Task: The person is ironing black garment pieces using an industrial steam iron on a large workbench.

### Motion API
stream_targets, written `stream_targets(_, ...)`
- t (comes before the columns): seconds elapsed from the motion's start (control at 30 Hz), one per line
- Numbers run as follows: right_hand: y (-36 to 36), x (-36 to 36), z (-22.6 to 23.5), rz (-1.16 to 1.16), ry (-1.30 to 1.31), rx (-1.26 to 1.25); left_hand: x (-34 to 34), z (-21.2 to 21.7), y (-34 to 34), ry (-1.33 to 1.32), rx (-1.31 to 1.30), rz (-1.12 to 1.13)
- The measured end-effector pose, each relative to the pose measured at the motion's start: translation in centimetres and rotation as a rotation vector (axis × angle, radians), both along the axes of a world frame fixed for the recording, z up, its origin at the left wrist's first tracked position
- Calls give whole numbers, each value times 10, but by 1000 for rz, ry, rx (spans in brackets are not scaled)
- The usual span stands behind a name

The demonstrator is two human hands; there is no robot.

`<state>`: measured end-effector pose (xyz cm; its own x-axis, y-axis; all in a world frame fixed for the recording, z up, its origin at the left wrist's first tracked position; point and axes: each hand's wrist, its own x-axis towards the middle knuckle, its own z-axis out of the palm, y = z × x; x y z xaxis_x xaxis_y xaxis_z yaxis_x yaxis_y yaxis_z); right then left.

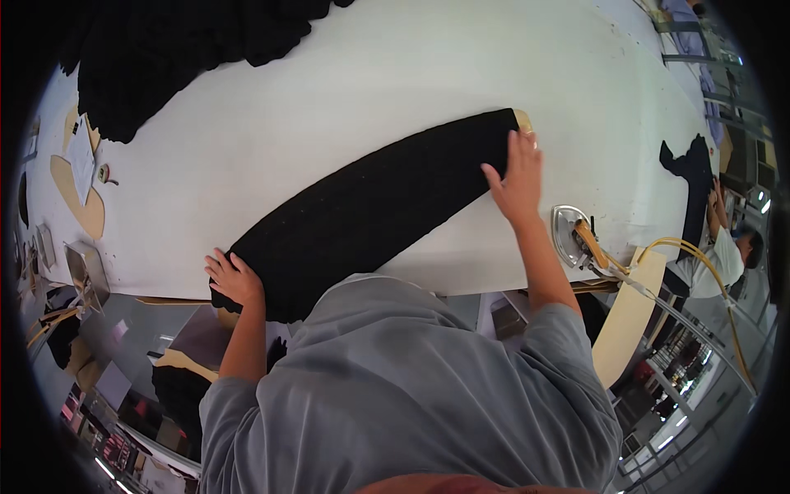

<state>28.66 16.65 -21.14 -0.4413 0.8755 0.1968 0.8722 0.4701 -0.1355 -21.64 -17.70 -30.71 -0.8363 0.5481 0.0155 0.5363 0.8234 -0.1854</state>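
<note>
A long black piece of fabric [370, 198], shaped like a sleeve or trouser leg, lies slantwise across the white table in front of me. A pale beige board tip [522, 121] sticks out of its far right end. My left hand [236, 280] rests on the near left end, fingers spread, close to the table's front edge. At the other end my right hand [520, 179] lies open, fingertips by the board tip and thumb on the fabric's edge. Right of that arm stands a steam iron [570, 236] with a yellow handle.
A heap of black fabric [189, 49] covers the far left of the white table [428, 49]. Beige templates [78, 198], a paper and a tape measure [104, 174] lie at left. A yellow hose [683, 244] runs from the iron. Far right, another person handles black fabric [695, 177].
</note>
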Motion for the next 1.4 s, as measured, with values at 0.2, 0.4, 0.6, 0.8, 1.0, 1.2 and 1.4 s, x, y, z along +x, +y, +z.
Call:
stream_targets(0.2, -121, 259, 49, -757, -221, -335, -4, -1, -1, 34, 47, 13)
stream_targets(0.4, -91, 225, 80, -699, -289, -623, -3, 0, 5, 44, 39, -6)
stream_targets(0.6, -14, 71, 105, -594, 446, -684, 0, 9, 6, 1, 82, 1)
stream_targets(0.8, -33, -108, 56, -412, 43, -529, 2, 17, 5, -123, 209, 22)
stream_targets(1.0, -144, -287, 61, -135, -124, -569, -7, 31, -51, -316, 588, -211)
stream_targets(1.2, -223, -375, 58, 213, -141, -519, -47, 66, -125, -529, 144, -1155)
stream_targets(1.4, -186, -314, 55, 85, -188, -458, -41, 49, -153, -554, 244, -1191)
